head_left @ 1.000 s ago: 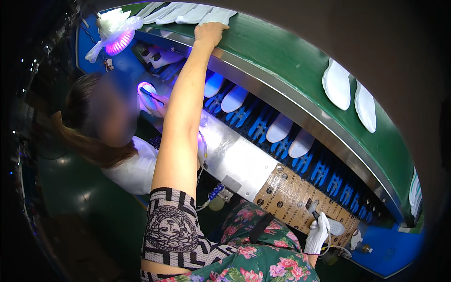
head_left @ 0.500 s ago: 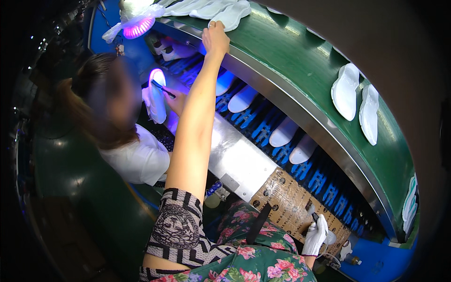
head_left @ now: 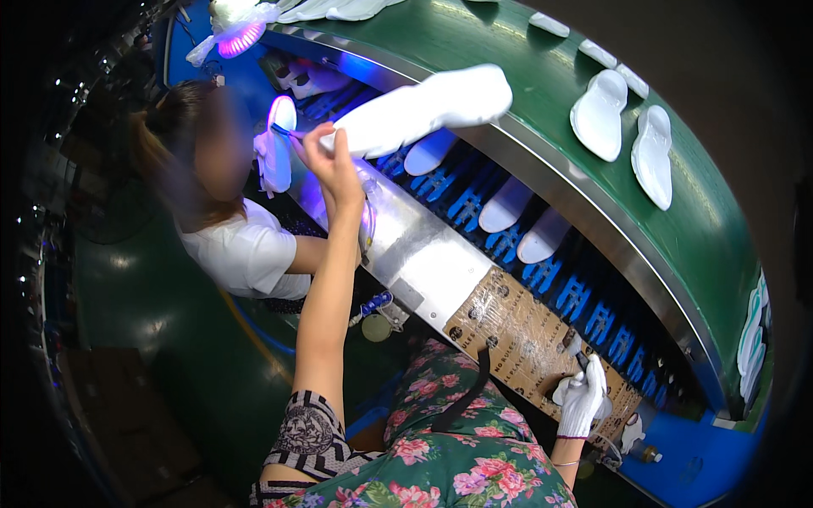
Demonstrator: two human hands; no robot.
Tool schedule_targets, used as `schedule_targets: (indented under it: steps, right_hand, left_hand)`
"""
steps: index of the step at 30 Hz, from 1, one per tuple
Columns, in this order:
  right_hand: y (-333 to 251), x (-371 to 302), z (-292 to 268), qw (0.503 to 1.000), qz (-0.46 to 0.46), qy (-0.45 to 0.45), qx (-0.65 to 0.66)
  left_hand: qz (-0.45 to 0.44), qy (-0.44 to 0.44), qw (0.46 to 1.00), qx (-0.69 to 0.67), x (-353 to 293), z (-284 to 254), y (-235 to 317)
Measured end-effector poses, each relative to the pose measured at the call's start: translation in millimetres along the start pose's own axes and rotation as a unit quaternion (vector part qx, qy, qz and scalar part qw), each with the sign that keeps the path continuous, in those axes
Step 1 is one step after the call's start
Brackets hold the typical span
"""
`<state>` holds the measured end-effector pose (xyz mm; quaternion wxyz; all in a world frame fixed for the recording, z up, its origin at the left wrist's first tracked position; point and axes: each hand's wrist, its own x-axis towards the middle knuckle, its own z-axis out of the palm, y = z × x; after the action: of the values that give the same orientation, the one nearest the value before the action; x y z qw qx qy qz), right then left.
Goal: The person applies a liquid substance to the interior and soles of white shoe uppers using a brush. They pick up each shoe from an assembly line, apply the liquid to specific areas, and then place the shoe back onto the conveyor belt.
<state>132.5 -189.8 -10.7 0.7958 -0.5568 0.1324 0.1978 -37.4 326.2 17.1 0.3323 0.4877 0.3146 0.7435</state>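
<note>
My bare left hand is raised over the metal ledge, its thumb and fingers closed on one end of a white shoe sole. The sole stretches away to the right, across the edge of the green belt. Low on the right, my white-gloved right hand grips a small brush with a dark handle and pale bristles, above a cardboard-covered ledge. A pale round object sits partly hidden behind the glove; I cannot tell what it is.
A curved green belt carries several white soles. Beneath it, blue racks hold more soles. On the left, a co-worker works a brush on a sole in purple light. A pink-lit lamp hangs at upper left.
My left hand has lifted the sole off the belt and drawn it nearer, over the ledge. My right hand still holds the brush. Soles on the belt's right have shifted up and left.
</note>
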Motion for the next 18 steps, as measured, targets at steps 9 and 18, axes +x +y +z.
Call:
schedule_targets:
  steps: [9, 18]
  right_hand:
    - [-35, -21, 19, 0.989, -0.023, -0.143, 0.042]
    - [-49, -54, 47, 0.977, -0.016, -0.214, 0.016]
  left_hand:
    - [-0.464, -0.243, 0.840, -0.144, -150, -31, 66]
    - [-0.703, -0.452, 0.508, -0.207, -304, -8, 112]
